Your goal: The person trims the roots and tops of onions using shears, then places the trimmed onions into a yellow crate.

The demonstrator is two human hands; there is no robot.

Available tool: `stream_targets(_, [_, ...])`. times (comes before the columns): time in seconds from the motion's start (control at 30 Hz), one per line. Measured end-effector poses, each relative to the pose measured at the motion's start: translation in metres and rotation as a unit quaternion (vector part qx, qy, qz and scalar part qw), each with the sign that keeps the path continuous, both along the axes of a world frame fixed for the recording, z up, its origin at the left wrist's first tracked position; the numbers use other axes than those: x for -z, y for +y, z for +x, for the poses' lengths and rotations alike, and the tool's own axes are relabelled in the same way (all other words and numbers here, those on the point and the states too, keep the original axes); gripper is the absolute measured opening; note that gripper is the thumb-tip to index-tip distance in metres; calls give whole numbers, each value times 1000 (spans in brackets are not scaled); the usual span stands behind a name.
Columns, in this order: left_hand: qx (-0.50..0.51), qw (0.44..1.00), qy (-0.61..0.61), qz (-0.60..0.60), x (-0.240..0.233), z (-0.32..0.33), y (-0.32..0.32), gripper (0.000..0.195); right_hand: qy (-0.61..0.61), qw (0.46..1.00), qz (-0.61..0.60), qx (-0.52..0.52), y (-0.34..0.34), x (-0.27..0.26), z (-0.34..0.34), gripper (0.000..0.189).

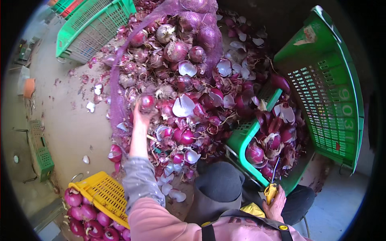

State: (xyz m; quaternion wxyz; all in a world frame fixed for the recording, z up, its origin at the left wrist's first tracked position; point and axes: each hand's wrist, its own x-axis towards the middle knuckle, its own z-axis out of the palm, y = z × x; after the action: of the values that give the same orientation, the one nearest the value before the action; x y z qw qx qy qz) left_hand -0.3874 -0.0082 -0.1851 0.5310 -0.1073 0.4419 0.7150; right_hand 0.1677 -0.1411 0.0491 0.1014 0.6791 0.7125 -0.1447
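My left hand [141,113] is on a red onion [147,102] at the left of a large heap of onions and loose skins. A purple mesh sack [208,36] lies over the heap's far part, with onions inside it. In my right hand [276,202] is a tool with a yellow handle [270,192] and a thin metal blade; its exact kind is unclear. The blade points into a green plastic crate [248,144] beside my knee. That crate holds onions [254,154] and dry skins.
A tall green crate [328,99] stands tilted at the right. A yellow crate [104,195] with peeled red onions [89,212] is at the lower left. Another green crate [90,33] stands at the upper left. Skin scraps [90,107] lie on the floor.
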Motion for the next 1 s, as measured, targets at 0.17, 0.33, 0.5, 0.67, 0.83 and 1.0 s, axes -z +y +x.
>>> stream_targets(0.17, [-25, 986, -73, 148, -89, 92, -25, 69, 7, 1000, 18, 14, -26, 8, 28, 69])
stream_targets(0.33, [117, 903, -301, 284, -181, 168, -2, 81, -21, 998, 40, -35, -40, -5, 37, 65])
stream_targets(0.5, [171, 922, -272, 214, -232, 287, 34, 65, 238, 960, 17, 145, -25, -47, 39, 51])
stream_targets(0.67, [225, 930, -229, 178, -212, 379, 29, 69, 375, 927, -14, 1, -28, -84, 11, 41])
stream_targets(0.83, [268, 910, -294, 120, -182, 412, 14, 71, 367, 927, 41, 72, -26, -54, 37, 35])
stream_targets(1.0, [237, 936, -249, 80, -188, 418, 13, 74, 343, 939, 31, 15, -21, -60, 19, 35])
